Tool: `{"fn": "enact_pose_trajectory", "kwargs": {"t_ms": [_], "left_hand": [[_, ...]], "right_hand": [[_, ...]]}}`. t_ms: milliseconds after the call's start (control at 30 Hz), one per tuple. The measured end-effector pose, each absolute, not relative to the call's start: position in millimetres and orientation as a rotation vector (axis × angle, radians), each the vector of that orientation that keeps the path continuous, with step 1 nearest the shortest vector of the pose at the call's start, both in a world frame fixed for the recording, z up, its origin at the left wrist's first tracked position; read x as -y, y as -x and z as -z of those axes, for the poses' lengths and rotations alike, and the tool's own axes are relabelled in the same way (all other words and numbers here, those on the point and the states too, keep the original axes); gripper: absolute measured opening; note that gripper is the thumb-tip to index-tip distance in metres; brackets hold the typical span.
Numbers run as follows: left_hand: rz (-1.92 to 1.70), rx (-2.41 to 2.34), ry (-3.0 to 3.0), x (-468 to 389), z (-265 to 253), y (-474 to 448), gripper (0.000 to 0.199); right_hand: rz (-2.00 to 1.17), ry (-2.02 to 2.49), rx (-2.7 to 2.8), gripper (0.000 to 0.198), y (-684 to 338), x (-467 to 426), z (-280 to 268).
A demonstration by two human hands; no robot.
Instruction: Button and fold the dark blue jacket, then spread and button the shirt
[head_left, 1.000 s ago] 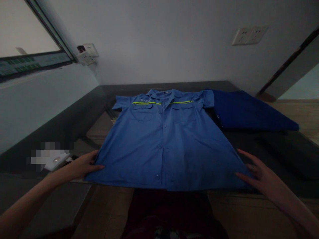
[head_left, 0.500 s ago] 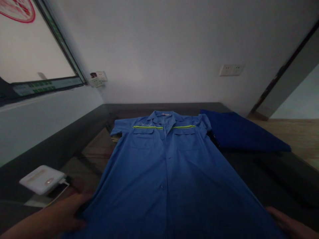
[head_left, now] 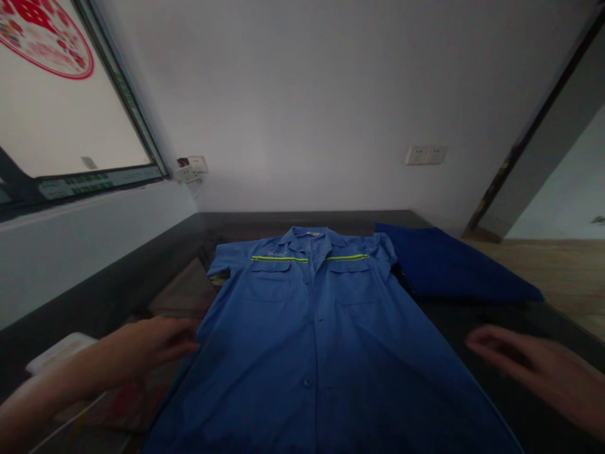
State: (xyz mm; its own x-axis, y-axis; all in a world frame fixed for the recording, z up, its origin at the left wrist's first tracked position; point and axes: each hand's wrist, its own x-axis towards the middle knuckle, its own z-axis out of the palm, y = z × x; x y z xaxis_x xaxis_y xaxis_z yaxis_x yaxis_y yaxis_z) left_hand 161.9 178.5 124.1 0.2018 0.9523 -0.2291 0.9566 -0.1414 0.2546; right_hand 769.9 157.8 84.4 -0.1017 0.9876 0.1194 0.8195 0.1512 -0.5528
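Note:
A blue short-sleeved work shirt (head_left: 278,334) lies spread face up on the dark table, collar at the far end. It has yellow-green stripes across the chest, two flap pockets and a buttoned front; its lower hem runs out of view. My left hand (head_left: 154,343) is over the shirt's left edge, thumb and fingers apart, somewhat blurred; whether it touches the cloth is hard to see. On the other side, my right hand (head_left: 534,362) hovers clear of the shirt's right edge, holding nothing, with a gap between thumb and fingers.
Darker blue folded cloth (head_left: 458,268) lies at the table's right, beside the shirt's sleeve. A white box-like device (head_left: 61,350) with a cable is partly behind my left arm. Wall sockets (head_left: 425,155) and a window frame (head_left: 108,180) border the dark tabletop (head_left: 113,296).
Both hands have left the shirt's lower sides and moved up and forward along its edges. The view has tilted up slightly. The shirt lies as before.

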Motion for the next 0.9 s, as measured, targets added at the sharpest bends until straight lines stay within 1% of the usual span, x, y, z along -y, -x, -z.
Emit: {"fn": "enact_pose_trajectory", "kwargs": {"t_ms": [67, 100, 167, 267, 300, 367, 400, 467, 600, 700, 900], "left_hand": [[0.033, -1.555, -2.222, -210, -151, -202, 0.03], [-0.018, -1.454, -2.258, -229, -158, -223, 0.029], [-0.154, -1.337, -2.281, -272, -155, -262, 0.023], [-0.45, -1.472, -2.253, -340, -118, -312, 0.017], [-0.551, -1.595, -2.225, -360, -101, -326, 0.017], [-0.686, -1.778, -2.167, -392, -67, -349, 0.02], [-0.707, -1.819, -2.151, -402, -52, -357, 0.022], [-0.74, -1.904, -2.112, -415, -28, -369, 0.022], [-0.791, -2.004, -2.077, -423, 0, -376, 0.023], [-0.793, -1.999, -2.074, -431, 6, -376, 0.021], [-0.821, -1.921, -2.057, -442, 6, -376, 0.014]], "right_hand": [[-0.592, 1.653, 2.076, 0.032, -726, -191, -121], [-0.627, 1.597, 2.146, 0.034, -703, -211, -131], [-0.633, 1.437, 2.254, 0.033, -659, -259, -134], [-0.373, 1.438, 2.27, 0.015, -607, -336, -103], [-0.316, 1.445, 2.25, 0.016, -593, -359, -89], [-0.284, 1.47, 2.195, 0.037, -573, -395, -60], [-0.268, 1.498, 2.147, 0.043, -566, -408, -48], [-0.257, 1.524, 2.048, 0.044, -557, -425, -28], [-0.256, 1.537, 1.935, 0.033, -549, -438, -9], [-0.266, 1.524, 1.859, 0.03, -543, -445, -4], [-0.317, 1.4, 1.782, 0.032, -524, -453, 1]]}}
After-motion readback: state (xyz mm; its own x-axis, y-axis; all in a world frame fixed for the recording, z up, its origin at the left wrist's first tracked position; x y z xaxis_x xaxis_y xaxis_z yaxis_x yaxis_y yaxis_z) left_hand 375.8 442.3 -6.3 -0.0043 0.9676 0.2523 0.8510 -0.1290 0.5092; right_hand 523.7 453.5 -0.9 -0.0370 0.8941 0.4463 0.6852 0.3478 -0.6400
